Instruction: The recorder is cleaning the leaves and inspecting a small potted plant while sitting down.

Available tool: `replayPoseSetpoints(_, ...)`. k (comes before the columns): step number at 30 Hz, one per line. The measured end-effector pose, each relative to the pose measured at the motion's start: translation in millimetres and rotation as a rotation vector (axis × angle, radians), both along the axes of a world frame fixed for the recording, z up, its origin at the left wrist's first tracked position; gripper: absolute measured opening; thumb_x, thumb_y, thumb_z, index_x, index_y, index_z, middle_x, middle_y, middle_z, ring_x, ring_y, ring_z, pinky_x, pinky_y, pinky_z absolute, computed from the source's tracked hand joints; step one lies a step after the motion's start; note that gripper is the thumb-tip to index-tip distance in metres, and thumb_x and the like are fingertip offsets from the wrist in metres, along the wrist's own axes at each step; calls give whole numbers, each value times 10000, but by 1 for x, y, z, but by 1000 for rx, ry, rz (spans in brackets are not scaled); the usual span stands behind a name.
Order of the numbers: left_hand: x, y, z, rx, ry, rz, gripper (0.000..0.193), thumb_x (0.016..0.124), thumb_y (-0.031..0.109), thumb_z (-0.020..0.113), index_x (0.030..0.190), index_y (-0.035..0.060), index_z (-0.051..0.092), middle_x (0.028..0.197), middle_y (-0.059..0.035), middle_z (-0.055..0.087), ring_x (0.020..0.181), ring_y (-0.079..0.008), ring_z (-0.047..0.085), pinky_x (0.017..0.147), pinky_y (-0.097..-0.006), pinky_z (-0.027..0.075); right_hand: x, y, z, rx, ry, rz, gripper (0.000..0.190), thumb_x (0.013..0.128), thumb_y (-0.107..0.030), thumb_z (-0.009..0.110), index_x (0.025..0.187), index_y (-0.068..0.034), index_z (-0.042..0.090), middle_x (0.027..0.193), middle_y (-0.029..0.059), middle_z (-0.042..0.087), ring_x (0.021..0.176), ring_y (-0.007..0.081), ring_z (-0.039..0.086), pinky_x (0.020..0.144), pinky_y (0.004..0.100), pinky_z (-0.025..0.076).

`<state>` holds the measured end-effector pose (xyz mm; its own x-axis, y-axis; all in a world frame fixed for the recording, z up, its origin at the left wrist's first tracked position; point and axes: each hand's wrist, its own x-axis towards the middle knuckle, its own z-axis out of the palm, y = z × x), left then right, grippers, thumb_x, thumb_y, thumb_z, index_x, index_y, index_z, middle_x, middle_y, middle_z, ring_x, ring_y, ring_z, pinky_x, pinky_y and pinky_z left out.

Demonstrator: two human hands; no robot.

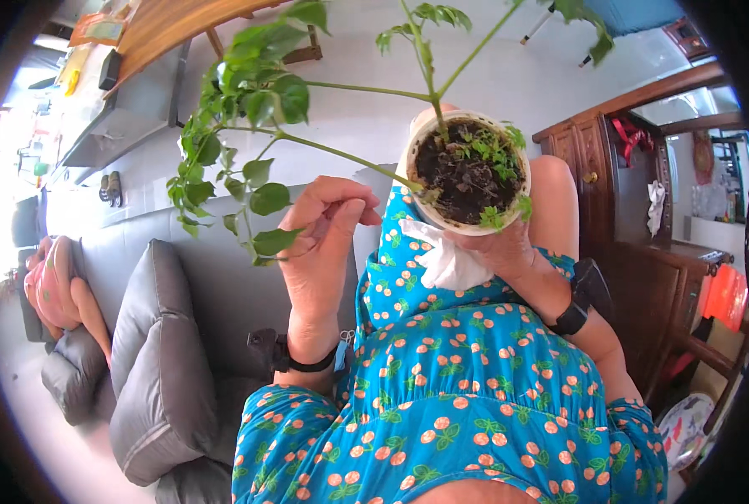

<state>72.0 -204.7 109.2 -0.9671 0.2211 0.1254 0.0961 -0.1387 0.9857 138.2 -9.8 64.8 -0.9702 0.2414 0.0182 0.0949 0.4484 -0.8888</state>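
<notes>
A white plastic pot sits tilted towards me above my lap. My right hand grips it from below, with a crumpled white tissue against its underside. Dark soil fills the pot, with small green seedlings at one side. From it rises a branching potted plant; one long stem reaches left to glossy green leaves. Beside these hanging leaves is my left hand, thumb and fingers pinched together. I see nothing between its fingertips.
A grey sofa with a grey cushion lies to my left. Another person is farther along it. Dark wooden cabinets stand at right. A wood-topped table is at upper left, and shoes lie on the floor.
</notes>
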Motion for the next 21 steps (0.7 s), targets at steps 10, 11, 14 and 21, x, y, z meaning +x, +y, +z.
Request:
replayPoseSetpoints(10,6,17,9,-13,-39,21,125,798,35,607,880,-42,555,861,-103,569,644,-145,545,583,-258,475,-10,-2,-10,-142,108,-19,938,525,-182,861,1273,-4,325,1204,114,477,1086,224,505,934,326,402)
replayPoseSetpoints(11,6,15,6,-21,-41,16,125,798,35,607,880,-42,555,861,-103,569,644,-145,545,583,-258,475,-8,-3,-11,-152,79,-23,947,521,-183,864,1276,-3,321,1206,112,476,1086,221,506,933,323,403)
replayPoseSetpoints(14,11,15,-2,-121,142,-7,114,788,25,614,863,-35,553,847,-95,561,637,-137,535,559,-252,465,2,-3,-13,-163,44,-9,963,520,-179,867,1286,-5,309,1218,112,468,1091,214,503,934,320,405)
replayPoseSetpoints(21,7,24,6,-53,41,25,118,763,3,640,847,-32,564,801,-74,535,652,-125,524,550,-239,461,-12,1,18,-34,538,25,954,557,-136,850,1308,-18,274,1277,124,415,1124,208,477,953,328,401)
